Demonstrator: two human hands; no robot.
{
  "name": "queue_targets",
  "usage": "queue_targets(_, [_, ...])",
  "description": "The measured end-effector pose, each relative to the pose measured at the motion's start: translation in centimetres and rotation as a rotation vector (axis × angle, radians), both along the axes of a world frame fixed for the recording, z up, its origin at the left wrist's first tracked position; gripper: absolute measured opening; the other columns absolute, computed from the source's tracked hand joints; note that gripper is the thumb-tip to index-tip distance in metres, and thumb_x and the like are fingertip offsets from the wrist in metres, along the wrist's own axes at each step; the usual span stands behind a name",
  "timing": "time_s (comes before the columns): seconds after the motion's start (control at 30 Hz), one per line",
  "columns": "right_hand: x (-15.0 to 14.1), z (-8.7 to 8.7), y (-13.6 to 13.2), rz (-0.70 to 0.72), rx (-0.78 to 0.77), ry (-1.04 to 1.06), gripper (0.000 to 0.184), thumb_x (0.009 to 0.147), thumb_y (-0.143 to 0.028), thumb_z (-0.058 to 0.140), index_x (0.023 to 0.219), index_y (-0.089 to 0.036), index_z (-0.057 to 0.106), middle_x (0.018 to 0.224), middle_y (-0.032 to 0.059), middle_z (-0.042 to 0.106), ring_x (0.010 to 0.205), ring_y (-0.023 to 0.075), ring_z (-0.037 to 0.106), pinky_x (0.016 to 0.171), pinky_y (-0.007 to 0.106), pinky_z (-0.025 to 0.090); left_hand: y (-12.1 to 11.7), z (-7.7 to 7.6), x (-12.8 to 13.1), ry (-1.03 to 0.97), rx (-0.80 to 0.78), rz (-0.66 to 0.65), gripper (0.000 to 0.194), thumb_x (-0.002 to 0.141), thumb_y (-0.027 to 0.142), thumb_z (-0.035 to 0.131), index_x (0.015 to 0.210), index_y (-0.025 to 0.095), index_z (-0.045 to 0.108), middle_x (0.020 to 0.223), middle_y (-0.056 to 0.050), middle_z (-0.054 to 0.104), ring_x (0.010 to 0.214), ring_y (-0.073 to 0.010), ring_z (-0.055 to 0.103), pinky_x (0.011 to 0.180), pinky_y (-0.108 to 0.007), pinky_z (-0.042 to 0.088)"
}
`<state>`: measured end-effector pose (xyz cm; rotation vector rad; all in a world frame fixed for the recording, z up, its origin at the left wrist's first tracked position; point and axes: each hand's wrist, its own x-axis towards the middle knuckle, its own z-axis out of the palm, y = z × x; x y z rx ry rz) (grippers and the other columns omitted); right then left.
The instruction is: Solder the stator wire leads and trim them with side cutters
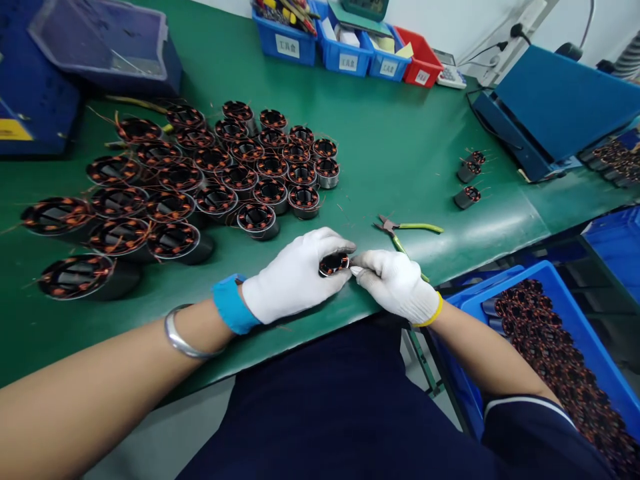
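Note:
My left hand [303,275], in a white glove, wraps round a motor stator [334,265] near the table's front edge. The stator's open end, with copper windings, faces up. My right hand [393,280], also gloved, pinches with thumb and fingertips at the stator's right rim. What lies between those fingertips is too small to make out, possibly a thin wire. Just beyond my right hand lie cutting pliers [395,230] with yellow-green handles, spread apart on the table. Many similar stators [257,220] stand to the left, loose copper wire ends sticking out.
Three smaller stators [469,195] sit at the right on the green table [390,147]. A blue crate [555,280] of stators stands low at the right. Blue bins [287,47], a red bin [420,60] and a blue machine [550,107] line the back. A purplish bin [170,63] is at back left.

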<state>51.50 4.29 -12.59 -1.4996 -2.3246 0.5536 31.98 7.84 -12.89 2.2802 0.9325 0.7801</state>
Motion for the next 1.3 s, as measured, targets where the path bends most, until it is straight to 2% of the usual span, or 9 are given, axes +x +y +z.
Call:
queue_targets(0.17, [0.7,1.2,0.5,-0.034,-0.165,0.016,0.022,0.09,-0.031,0.053,0.097,-0.02,0.071,0.076,0.0005,0.068,0.067,0.0141,0.06,0.061,0.025,0.04,0.4,-0.1,0.2,0.091,0.057,-0.023,0.017,0.074,0.021,0.053,0.09,0.017,0.058,0.089,-0.007,0.059,0.081,-0.0203,0.056,0.074,-0.035,0.048])
queue_targets(0.47, [2.1,3.4,0.6,0.01,-0.346,0.121,0.016,0.088,-0.023,0.055,0.09,-0.019,0.07,0.068,-0.0028,0.063,0.065,0.0111,0.057,0.062,0.023,0.041,0.3,-1.0,0.7,0.136,0.176,-0.041,0.014,0.074,0.016,0.046,0.085,0.018,0.055,0.089,-0.01,0.057,0.081,-0.023,0.051,0.073,-0.039,0.046])
queue_targets(0.6, [3.4,5.0,1.0,0.053,-0.189,0.067,0.023,0.09,-0.033,0.053,0.101,-0.019,0.068,0.092,0.0035,0.068,0.085,0.0176,0.063,0.076,0.029,0.048,0.1,-1.1,0.6,0.147,0.184,-0.039,0.011,0.078,0.017,0.046,0.085,0.017,0.055,0.091,-0.011,0.058,0.083,-0.0236,0.052,0.074,-0.039,0.046])
queue_targets(0.67, [3.6,5.6,1.5,0.015,0.011,0.097,0.035,0.089,-0.039,0.054,0.116,-0.019,0.063,0.122,0.0095,0.06,0.107,0.0233,0.059,0.09,0.035,0.047,0.1,-1.1,0.5,0.148,0.188,-0.045,0.011,0.08,0.017,0.046,0.085,0.017,0.055,0.091,-0.011,0.058,0.083,-0.0238,0.052,0.074,-0.039,0.045])
queue_targets(0.73, [3.4,5.9,2.3,-0.006,0.042,0.164,0.045,0.088,-0.043,0.055,0.127,-0.02,0.056,0.136,0.0103,0.051,0.116,0.0247,0.056,0.093,0.036,0.047,0.0,-1.1,0.5,0.15,0.194,-0.05,0.009,0.079,0.017,0.046,0.084,0.017,0.054,0.089,-0.011,0.057,0.081,-0.0236,0.051,0.074,-0.039,0.045])
queue_targets(0.87, [1.6,4.9,4.3,0.141,-0.529,0.17,0.034,0.082,-0.041,0.064,0.106,-0.017,0.064,0.093,0.0056,0.07,0.076,0.0168,0.066,0.066,0.026,0.054,-0.2,-1.1,0.8,0.132,0.216,-0.019,0.005,0.076,0.016,0.047,0.079,0.018,0.051,0.084,-0.009,0.055,0.076,-0.0224,0.049,0.069,-0.037,0.044])
queue_targets(1.0, [-0.1,3.3,5.4,0.12,-0.974,0.313,0.021,0.083,-0.032,0.065,0.077,-0.012,0.061,0.062,0.0022,0.066,0.052,0.0097,0.06,0.052,0.018,0.051,-0.4,-1.3,1.0,0.11,0.246,0.007,0.002,0.076,0.017,0.047,0.077,0.02,0.048,0.082,-0.008,0.054,0.074,-0.0222,0.049,0.068,-0.038,0.045])
queue_targets(1.17, [-0.6,2.6,4.5,0.006,-1.035,0.486,0.018,0.081,-0.026,0.066,0.072,-0.011,0.061,0.059,0.0034,0.067,0.047,0.0094,0.06,0.048,0.017,0.052,-0.8,-1.1,1.1,0.151,0.185,0.118,0.009,0.077,0.022,0.048,0.082,0.017,0.052,0.082,-0.01,0.056,0.076,-0.0241,0.053,0.07,-0.04,0.047])
queue_targets(1.3, [-0.7,2.1,3.2,-0.041,-0.928,0.531,0.016,0.085,-0.018,0.057,0.071,-0.011,0.062,0.056,0.0013,0.064,0.048,0.0095,0.061,0.049,0.017,0.053,-1.4,-0.5,0.7,0.125,0.093,0.11,0.054,0.063,0.024,0.061,0.113,0.006,0.052,0.102,-0.015,0.058,0.092,-0.0282,0.058,0.083,-0.044,0.049])
